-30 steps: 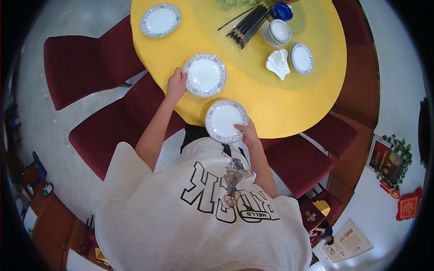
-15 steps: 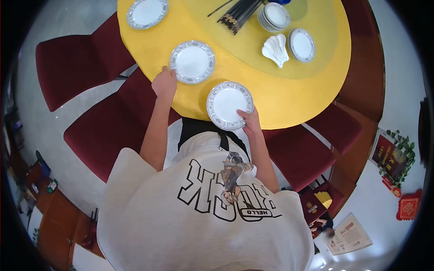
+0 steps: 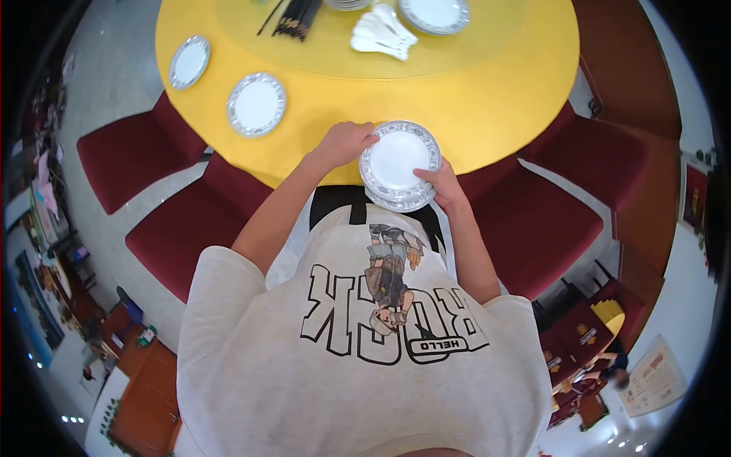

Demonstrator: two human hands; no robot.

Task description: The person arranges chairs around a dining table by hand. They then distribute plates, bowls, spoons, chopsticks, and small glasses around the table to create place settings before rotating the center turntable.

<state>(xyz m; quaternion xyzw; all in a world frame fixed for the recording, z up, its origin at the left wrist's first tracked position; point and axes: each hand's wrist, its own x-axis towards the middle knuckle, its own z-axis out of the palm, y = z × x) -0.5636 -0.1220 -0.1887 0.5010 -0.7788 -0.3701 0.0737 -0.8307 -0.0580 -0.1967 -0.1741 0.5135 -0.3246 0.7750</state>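
A small stack of white plates with grey patterned rims sits in my right hand, whose thumb lies over the upper face. The top plate is shifted forward, so the rims beneath show on the near side. My left hand pinches that top plate by its left edge. Both hands are close to my waist, at the near edge of the yellow table. To the left, a single plate lies flat on the table, and another plate rests farther along the edge.
On the raised round centre are white spoons, a bundle of dark chopsticks, a plate stack and part of another stack. Dark red chairs stand at my left, with more chairs at my right.
My left hand has left the plate on the table and come across to the top plate of the held stack. That plate has slid forward. The view has turned, shifting the table items leftward.
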